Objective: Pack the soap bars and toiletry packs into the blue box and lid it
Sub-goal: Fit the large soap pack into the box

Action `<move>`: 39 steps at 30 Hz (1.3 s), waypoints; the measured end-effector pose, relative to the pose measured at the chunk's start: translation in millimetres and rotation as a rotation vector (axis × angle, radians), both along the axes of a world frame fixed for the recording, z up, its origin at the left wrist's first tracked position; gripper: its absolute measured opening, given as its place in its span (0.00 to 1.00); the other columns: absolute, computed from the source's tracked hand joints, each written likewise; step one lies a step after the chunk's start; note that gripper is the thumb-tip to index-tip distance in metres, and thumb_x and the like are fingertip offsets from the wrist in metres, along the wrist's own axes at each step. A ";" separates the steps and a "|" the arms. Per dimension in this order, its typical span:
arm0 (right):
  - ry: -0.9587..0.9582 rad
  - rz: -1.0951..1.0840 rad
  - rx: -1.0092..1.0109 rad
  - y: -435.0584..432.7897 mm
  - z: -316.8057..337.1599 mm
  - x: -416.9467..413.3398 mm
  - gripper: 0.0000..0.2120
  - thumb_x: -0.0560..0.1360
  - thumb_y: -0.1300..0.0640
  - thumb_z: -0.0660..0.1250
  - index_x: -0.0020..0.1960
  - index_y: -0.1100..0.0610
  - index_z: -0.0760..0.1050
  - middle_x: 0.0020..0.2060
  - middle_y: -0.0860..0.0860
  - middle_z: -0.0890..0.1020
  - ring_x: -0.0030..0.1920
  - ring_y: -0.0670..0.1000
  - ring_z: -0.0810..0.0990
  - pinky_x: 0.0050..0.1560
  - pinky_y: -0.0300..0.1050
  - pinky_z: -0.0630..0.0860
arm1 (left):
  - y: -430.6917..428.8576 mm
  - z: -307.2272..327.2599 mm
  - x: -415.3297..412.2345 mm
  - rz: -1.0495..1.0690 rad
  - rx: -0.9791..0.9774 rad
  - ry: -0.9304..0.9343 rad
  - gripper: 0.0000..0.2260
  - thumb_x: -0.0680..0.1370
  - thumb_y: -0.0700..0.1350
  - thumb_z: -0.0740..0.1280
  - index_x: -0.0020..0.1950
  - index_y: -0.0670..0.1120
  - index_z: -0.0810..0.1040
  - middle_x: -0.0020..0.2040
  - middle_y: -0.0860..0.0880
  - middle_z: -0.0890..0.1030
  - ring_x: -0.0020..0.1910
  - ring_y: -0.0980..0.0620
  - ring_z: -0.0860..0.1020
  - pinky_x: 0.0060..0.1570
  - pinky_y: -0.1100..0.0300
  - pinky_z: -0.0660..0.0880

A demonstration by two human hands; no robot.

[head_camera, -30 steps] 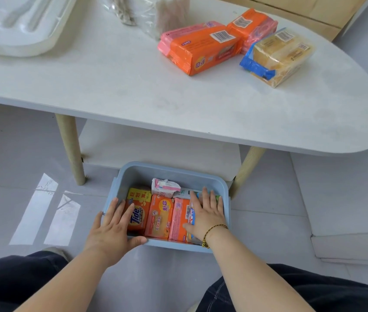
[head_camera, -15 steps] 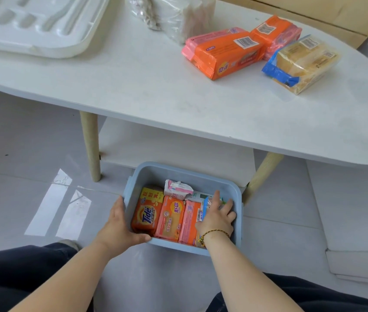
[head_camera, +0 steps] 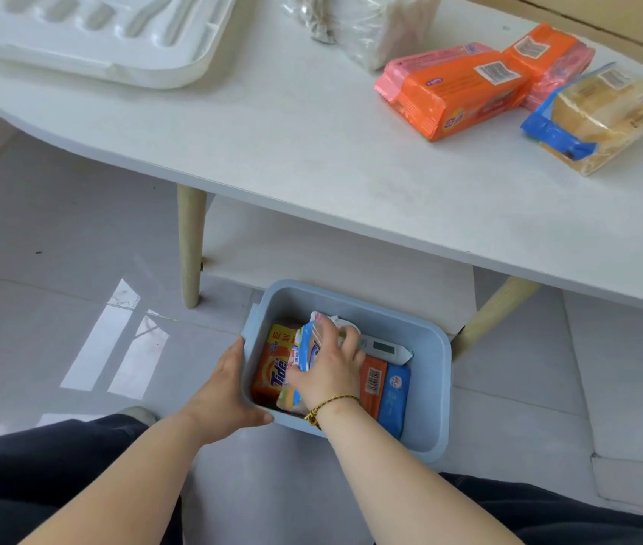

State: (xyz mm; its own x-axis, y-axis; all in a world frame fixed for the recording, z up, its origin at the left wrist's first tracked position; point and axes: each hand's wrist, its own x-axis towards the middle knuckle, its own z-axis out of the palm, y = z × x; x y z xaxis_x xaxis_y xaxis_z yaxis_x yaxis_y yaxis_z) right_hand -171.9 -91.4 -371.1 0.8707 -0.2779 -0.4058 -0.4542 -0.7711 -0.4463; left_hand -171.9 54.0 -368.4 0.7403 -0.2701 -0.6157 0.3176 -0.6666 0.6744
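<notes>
The blue box (head_camera: 436,379) sits on the floor under the table's front edge. Inside stand an orange Tide soap bar (head_camera: 272,371), an orange bar with a barcode (head_camera: 373,381), a blue pack (head_camera: 394,395) and a pale pack (head_camera: 383,348) lying at the back. My left hand (head_camera: 221,391) grips the box's left front rim. My right hand (head_camera: 331,367) is inside the box, closed on a blue-and-white pack (head_camera: 308,350) tilted over the bars. On the table lie two orange-pink soap packs (head_camera: 453,88) (head_camera: 548,61) and a yellow soap pack (head_camera: 599,116).
A white moulded tray (head_camera: 96,29) lies at the table's back left, and a clear plastic bag (head_camera: 367,25) at the back centre. Wooden legs (head_camera: 190,245) (head_camera: 493,312) flank the box, with a lower shelf (head_camera: 331,253) behind it. My dark trouser legs (head_camera: 37,477) frame the floor.
My right hand has moved left from the box's right side and taken hold of the blue-and-white pack, tilting it over the middle bars. The left hand stays on the rim.
</notes>
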 end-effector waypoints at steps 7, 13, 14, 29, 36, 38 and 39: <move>0.084 0.085 0.056 30.4 -10.4 18.5 0.32 0.70 0.48 0.68 0.70 0.50 0.59 0.72 0.54 0.54 0.68 0.59 0.59 0.66 0.50 0.63 | 3.2 0.8 -0.2 -0.011 0.017 -0.023 0.50 0.68 0.42 0.75 0.74 0.44 0.39 0.77 0.48 0.46 0.75 0.53 0.51 0.69 0.63 0.54; 0.052 0.236 0.003 10.7 -1.4 56.7 0.17 0.78 0.58 0.50 0.42 0.63 0.75 0.49 0.61 0.76 0.56 0.57 0.71 0.59 0.48 0.66 | 6.9 -4.9 0.4 -0.012 0.000 -0.026 0.51 0.67 0.43 0.76 0.75 0.45 0.39 0.76 0.50 0.49 0.74 0.52 0.54 0.71 0.59 0.57; 0.096 0.261 0.040 8.2 2.0 65.4 0.18 0.78 0.59 0.50 0.33 0.61 0.70 0.39 0.59 0.75 0.49 0.56 0.72 0.50 0.47 0.69 | 7.2 -6.4 0.5 -0.009 0.001 -0.031 0.51 0.67 0.44 0.76 0.75 0.46 0.40 0.76 0.50 0.49 0.74 0.52 0.54 0.70 0.59 0.58; 0.756 0.600 0.038 11.0 -19.7 115.8 0.14 0.70 0.43 0.61 0.34 0.53 0.69 0.33 0.51 0.76 0.34 0.50 0.74 0.34 0.40 0.67 | 11.7 -14.5 1.7 -0.063 0.071 -0.082 0.51 0.67 0.51 0.75 0.74 0.50 0.38 0.76 0.54 0.52 0.71 0.53 0.61 0.65 0.62 0.65; 0.558 0.526 0.029 10.2 -21.4 96.2 0.20 0.75 0.44 0.56 0.52 0.60 0.75 0.43 0.55 0.77 0.41 0.53 0.74 0.40 0.42 0.67 | 12.1 -13.7 0.2 -0.067 0.088 -0.087 0.52 0.67 0.51 0.75 0.74 0.51 0.38 0.76 0.54 0.53 0.71 0.53 0.62 0.65 0.60 0.66; 0.374 0.457 0.086 7.3 -22.8 82.8 0.18 0.75 0.46 0.57 0.54 0.59 0.74 0.52 0.58 0.80 0.50 0.56 0.77 0.45 0.43 0.69 | 12.4 -13.9 -0.5 -0.062 0.072 -0.084 0.52 0.67 0.51 0.75 0.74 0.51 0.38 0.76 0.54 0.53 0.71 0.53 0.62 0.65 0.60 0.65; 0.269 0.405 0.133 3.0 -19.8 76.9 0.19 0.76 0.46 0.58 0.56 0.59 0.75 0.57 0.58 0.79 0.57 0.57 0.77 0.50 0.44 0.71 | 12.8 -14.5 0.0 -0.061 0.069 -0.083 0.52 0.67 0.51 0.75 0.74 0.51 0.38 0.76 0.54 0.53 0.71 0.53 0.61 0.65 0.60 0.65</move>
State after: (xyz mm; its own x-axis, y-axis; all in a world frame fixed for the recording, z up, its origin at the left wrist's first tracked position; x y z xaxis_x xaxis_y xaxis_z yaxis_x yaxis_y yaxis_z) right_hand -95.0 -88.4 -390.9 0.7576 0.1304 -0.6396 -0.2424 -0.8536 -0.4612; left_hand -171.8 66.8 -383.0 0.7730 -0.2755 -0.5715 0.2197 -0.7288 0.6485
